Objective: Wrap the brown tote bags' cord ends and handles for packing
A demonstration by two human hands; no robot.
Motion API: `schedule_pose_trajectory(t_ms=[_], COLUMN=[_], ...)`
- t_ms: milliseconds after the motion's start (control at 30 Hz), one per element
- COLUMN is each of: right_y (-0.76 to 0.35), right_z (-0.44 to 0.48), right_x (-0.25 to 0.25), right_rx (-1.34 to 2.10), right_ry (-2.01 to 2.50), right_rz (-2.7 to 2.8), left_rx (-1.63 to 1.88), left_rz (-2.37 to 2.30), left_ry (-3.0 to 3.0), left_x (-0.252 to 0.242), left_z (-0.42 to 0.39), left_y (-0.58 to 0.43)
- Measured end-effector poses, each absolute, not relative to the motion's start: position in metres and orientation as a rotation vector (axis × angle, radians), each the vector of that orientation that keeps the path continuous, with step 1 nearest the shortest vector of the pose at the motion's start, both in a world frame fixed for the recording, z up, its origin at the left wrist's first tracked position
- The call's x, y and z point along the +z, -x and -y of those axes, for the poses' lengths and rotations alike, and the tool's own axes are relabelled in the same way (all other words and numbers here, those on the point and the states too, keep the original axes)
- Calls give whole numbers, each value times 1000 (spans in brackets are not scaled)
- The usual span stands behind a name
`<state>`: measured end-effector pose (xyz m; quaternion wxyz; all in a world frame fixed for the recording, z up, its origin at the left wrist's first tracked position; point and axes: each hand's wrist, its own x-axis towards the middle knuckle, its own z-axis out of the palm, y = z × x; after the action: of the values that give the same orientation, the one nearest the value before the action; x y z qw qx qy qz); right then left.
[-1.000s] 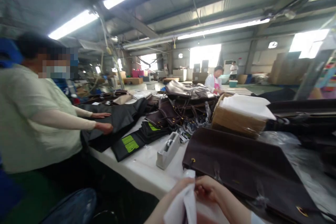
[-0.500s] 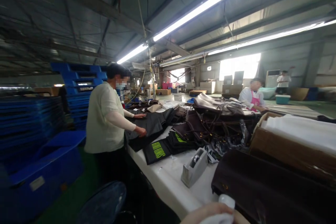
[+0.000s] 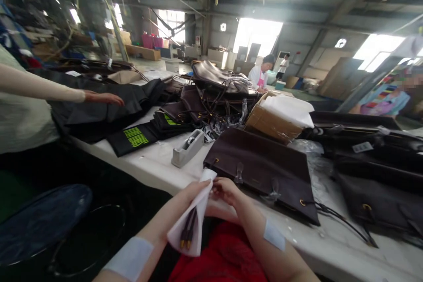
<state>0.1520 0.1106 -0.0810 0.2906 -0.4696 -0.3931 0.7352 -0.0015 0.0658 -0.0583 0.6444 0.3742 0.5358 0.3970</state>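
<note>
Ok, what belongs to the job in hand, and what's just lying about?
In the job:
white sheet, in left hand; right hand at its edge
cords inside it
likely nearest bag, tape dispenser

Apparently lying about:
green-lettered pieces
blue seat

Dark brown against white

Near: white sheet, dark cords with gold tips, red garment, white tabletop. Right: plain dark brown bag, gold eyelet. Left: black pouch with lime-green lettering. Far: pink apron.
</note>
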Motion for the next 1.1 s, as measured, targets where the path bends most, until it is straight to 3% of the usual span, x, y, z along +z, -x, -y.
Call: schedule_pose_trajectory(t_ms=[167, 333, 433, 733, 1100], right_y=[-159, -157, -156, -164, -152], right_z=[-109, -106, -101, -53, -58], right_x=[-86, -95, -92, -78, -86], right_rx=[2038, 1900, 1841, 2095, 1900], right_ry=[1131, 1132, 1218, 1054, 1277], right_rz=[840, 1029, 1108, 1139, 1281], left_rx=[975, 1033, 1078, 880, 893], left_rz=[-1491, -1631, -1577, -1006, -900], left_ry=[-969, -1244, -1227, -483, -567], left_x=[-69, -62, -60, -61, -70], left_z=[-64, -58, -47, 38, 64], left_y=[-8, -16, -8, 43, 47])
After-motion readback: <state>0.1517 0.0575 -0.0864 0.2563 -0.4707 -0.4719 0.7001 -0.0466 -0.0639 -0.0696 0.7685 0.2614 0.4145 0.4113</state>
